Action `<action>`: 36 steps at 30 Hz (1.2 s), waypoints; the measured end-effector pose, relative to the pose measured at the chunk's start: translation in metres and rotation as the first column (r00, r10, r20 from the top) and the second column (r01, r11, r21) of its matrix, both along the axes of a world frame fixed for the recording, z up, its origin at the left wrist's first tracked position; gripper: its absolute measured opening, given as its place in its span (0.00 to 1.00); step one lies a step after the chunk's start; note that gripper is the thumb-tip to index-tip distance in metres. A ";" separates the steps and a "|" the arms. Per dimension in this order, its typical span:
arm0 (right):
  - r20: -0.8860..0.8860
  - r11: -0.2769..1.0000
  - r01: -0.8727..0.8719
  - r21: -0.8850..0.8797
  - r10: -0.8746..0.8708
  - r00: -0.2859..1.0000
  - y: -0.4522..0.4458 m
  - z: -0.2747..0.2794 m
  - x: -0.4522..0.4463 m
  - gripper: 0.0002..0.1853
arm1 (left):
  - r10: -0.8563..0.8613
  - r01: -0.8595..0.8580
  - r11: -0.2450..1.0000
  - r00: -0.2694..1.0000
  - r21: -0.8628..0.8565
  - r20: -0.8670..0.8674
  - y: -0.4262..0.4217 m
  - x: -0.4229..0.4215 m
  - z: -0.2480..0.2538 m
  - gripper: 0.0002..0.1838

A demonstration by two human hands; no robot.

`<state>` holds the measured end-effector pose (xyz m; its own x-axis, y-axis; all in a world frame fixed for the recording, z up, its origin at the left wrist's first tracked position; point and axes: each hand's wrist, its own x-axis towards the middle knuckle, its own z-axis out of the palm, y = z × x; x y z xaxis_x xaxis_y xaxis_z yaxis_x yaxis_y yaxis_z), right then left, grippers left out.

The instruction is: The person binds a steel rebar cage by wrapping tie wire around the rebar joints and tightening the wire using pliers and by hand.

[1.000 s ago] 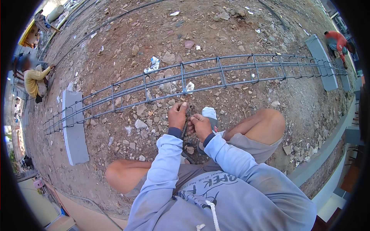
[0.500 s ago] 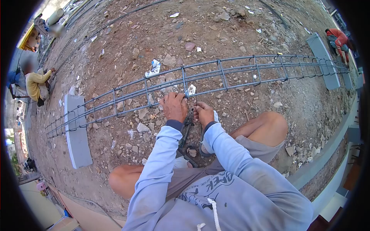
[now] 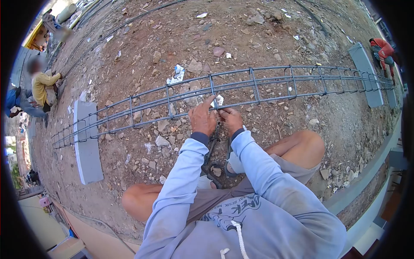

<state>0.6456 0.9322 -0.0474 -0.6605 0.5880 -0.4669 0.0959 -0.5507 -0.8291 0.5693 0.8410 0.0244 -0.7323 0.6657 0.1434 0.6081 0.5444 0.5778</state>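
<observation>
A long steel rebar cage (image 3: 254, 84), with stirrups along its bars, stretches across the view in front of my knees. My left hand (image 3: 202, 119) is at the near bar with its index finger stretched up toward a stirrup and its thumb apart. Close beside it on the right, my right hand (image 3: 231, 120) has its fingers pinched together just under the same bar. Whatever lies in that pinch is too small to make out. Below my hands, between my feet, is a dark, narrow object (image 3: 212, 144), partly hidden.
Grey blocks prop the cage at the left (image 3: 87, 159) and right (image 3: 366, 77). Stones and paper scraps litter the dirt ground (image 3: 142, 52). A person in yellow (image 3: 45, 82) squats at far left, and one in red (image 3: 384, 52) bends at the cage's far right end.
My left hand has risen from resting over the near bar, and its index finger now points up. My right hand has moved up closer to the bar and to the left hand.
</observation>
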 end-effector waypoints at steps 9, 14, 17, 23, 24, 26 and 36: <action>0.047 0.998 -0.060 -0.018 0.061 0.997 0.002 0.005 -0.004 0.07 | -0.041 0.051 0.990 0.996 -0.130 0.078 -0.014 -0.022 -0.005 0.20; 0.124 0.994 0.093 -0.055 -0.085 0.989 -0.004 0.028 -0.005 0.06 | -0.117 0.107 0.991 0.983 0.080 0.140 0.005 -0.013 -0.005 0.19; 0.181 0.992 0.116 0.052 -0.124 0.976 -0.012 0.031 -0.009 0.06 | -0.066 0.060 0.997 0.984 0.042 0.164 0.000 -0.013 0.005 0.17; 0.292 0.976 0.088 0.200 -0.145 0.945 -0.023 0.029 -0.006 0.08 | -0.043 0.036 0.995 0.996 0.093 0.077 -0.004 -0.009 -0.009 0.16; 0.263 0.986 0.088 0.142 -0.123 0.957 -0.023 0.037 -0.006 0.08 | -0.045 0.036 0.993 0.996 0.113 0.077 -0.003 -0.010 -0.008 0.15; 0.200 0.996 0.087 0.023 -0.090 0.976 -0.022 0.053 -0.004 0.08 | -0.059 0.048 0.994 0.992 0.099 0.109 -0.005 -0.012 -0.005 0.15; 0.380 0.903 -0.182 0.390 0.022 0.925 -0.016 0.040 -0.004 0.16 | -0.234 0.177 0.958 0.938 0.226 0.257 -0.014 -0.021 -0.004 0.16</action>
<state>0.6419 0.9165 -0.0073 -0.5617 0.7167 -0.4133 0.4657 -0.1390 -0.8739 0.5487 0.8274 0.0205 -0.6114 0.7853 0.0974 0.4939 0.2826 0.8223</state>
